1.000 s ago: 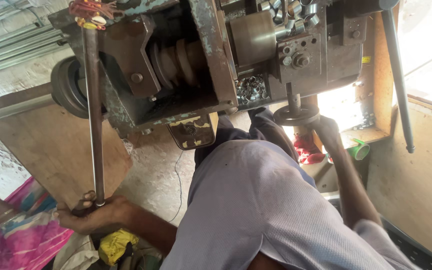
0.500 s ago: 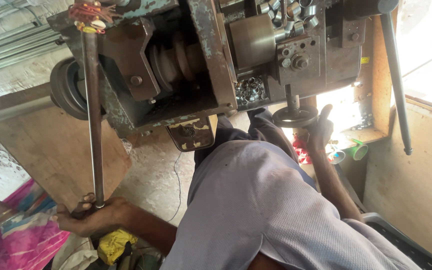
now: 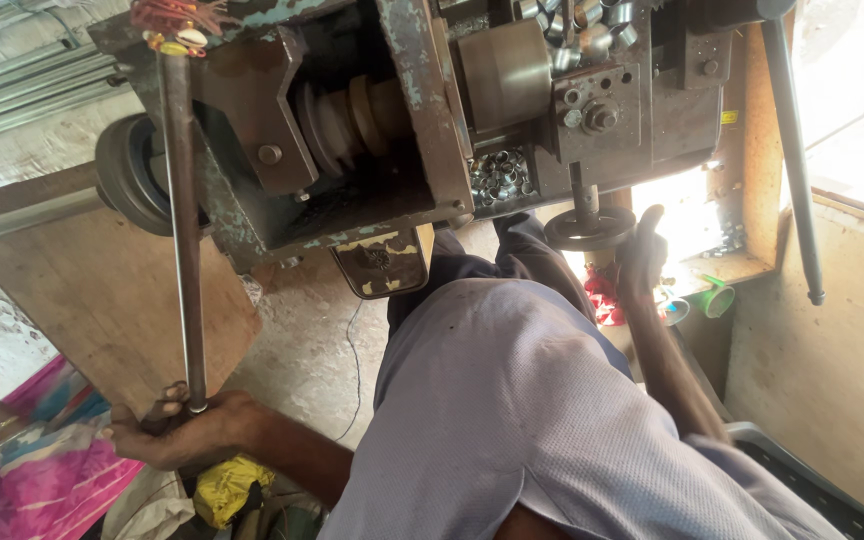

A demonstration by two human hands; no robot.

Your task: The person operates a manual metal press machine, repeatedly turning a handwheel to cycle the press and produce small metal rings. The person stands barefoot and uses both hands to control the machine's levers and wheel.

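Observation:
I stand over an old metal lathe-like machine (image 3: 402, 120) with worn green paint. My left hand (image 3: 177, 430) grips the lower end of a long steel rod (image 3: 182, 220) that runs up to the machine's left corner. My right hand (image 3: 642, 255) holds the right rim of a small round handwheel (image 3: 587, 228) under the tool block, thumb raised. A heap of small shiny metal rings (image 3: 497, 175) lies in the machine beside the chuck (image 3: 502, 75). My grey shirt (image 3: 522, 420) fills the lower middle of the view.
Another person in pink clothing (image 3: 22, 480) sits at the lower left. A wooden board (image 3: 102, 300) leans under the pulley (image 3: 127, 175). A long dark lever (image 3: 792, 150) hangs at the right. A green cup (image 3: 717, 298), a yellow cloth (image 3: 222, 485) and a black crate (image 3: 812, 485) are nearby.
My right hand has slid round to the right side of the handwheel and its thumb has lifted. My left hand keeps its grip on the rod's end.

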